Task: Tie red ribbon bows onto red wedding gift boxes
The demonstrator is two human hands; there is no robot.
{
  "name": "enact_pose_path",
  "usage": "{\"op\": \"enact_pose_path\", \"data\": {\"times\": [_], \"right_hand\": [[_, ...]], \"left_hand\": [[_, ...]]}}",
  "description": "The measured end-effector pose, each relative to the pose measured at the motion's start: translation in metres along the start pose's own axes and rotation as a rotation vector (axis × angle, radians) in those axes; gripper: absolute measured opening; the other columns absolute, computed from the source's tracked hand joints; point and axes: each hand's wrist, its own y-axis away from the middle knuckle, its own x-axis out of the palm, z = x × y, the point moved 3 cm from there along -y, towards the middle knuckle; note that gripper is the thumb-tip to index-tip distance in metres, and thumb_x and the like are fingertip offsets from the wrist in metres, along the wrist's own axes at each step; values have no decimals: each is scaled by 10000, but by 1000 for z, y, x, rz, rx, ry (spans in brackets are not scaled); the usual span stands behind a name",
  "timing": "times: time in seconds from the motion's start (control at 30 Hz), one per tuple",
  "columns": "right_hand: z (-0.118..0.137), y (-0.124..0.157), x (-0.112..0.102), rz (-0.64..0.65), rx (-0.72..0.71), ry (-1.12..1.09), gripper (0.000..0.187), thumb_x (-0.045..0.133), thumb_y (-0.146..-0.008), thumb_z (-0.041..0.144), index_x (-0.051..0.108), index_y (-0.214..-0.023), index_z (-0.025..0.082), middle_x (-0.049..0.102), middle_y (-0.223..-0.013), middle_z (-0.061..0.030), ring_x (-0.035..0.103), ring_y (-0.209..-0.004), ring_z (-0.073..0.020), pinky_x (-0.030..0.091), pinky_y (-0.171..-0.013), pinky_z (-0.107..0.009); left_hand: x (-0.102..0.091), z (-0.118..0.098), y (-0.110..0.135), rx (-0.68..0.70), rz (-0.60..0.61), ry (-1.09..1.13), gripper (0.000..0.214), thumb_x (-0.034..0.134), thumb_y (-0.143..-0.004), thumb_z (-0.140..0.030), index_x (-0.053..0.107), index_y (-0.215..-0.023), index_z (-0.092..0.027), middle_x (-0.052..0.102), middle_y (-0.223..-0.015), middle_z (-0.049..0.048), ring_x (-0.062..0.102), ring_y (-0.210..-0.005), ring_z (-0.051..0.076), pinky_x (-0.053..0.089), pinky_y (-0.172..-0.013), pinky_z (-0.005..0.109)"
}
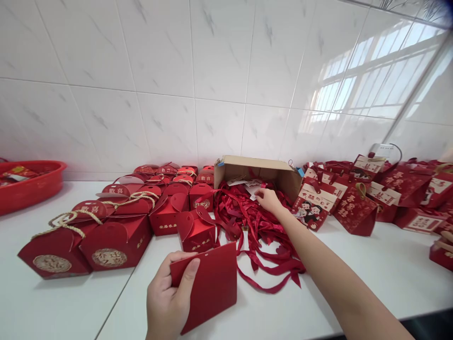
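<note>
A white table (130,311) runs along a tiled wall (222,52), its far edge against pale, grey-veined marble-look tiles; a dark seam crosses the top left of centre, and the near edge shows at the lower right with darkness beyond it. Glossy tiles above the table's right side carry a barred window reflection (348,92). By the near edge, the left hand (168,297) grips a flat red card piece (216,283) between thumb and fingers, held in front of the ribbons. The right hand (271,200) reaches to the mouth of an open brown carton (256,163) near the far edge, fingertips together at some white papers (252,187); whether they grip one I cannot tell. Dark red ribbons (231,208) spill from the carton onto the tabletop. Red gift boxes (120,241) stand in rows to its left, a red tub (28,193) at the table's left edge. Red gift bags (356,210) crowd the right side, a white device (384,150) behind them near the wall.
</note>
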Motion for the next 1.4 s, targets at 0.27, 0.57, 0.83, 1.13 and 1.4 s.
{"op": "enact_pose_path", "data": {"times": [0.27,0.57,0.83,1.13,1.4], "right_hand": [[-16,0,-17,-14,90,4,285,546,-915,324,569,-1159,178,581,-1188,-83,596,-1011,-201,515,-854,-403],[-14,-24,-5,-227,311,-169,311,554,-910,323,554,-1181,169,577,-1191,-88,599,-1008,-205,519,-846,-406],[-20,-40,5,-349,448,-458,328,564,-905,322,548,-1189,160,573,-1196,-93,597,-1015,-211,518,-848,-410],[-20,-7,-18,-406,356,-876,306,547,-913,327,554,-1162,148,610,-1114,-82,629,-919,-186,544,-782,-378],[38,110,-58,-354,-36,-1107,281,711,-715,396,611,-876,188,722,-917,-79,698,-789,-205,570,-663,-311]], "left_hand": [[1,-2,2,-14,22,14,273,690,-675,-443,582,-718,-196,616,-664,-11,581,-540,130,481,-439,169],[1,-1,2,-38,33,36,265,694,-677,-443,585,-722,-205,615,-631,-17,574,-515,131,475,-424,171],[-1,4,1,-79,48,86,318,726,-647,-471,587,-737,-200,607,-649,-19,583,-520,132,481,-426,174],[-1,-1,0,-17,62,71,310,713,-668,-470,576,-737,-200,607,-636,-22,585,-523,136,478,-434,183],[5,8,-4,-10,316,58,339,659,-740,-503,535,-814,-195,645,-692,12,640,-594,192,507,-482,255]]}}
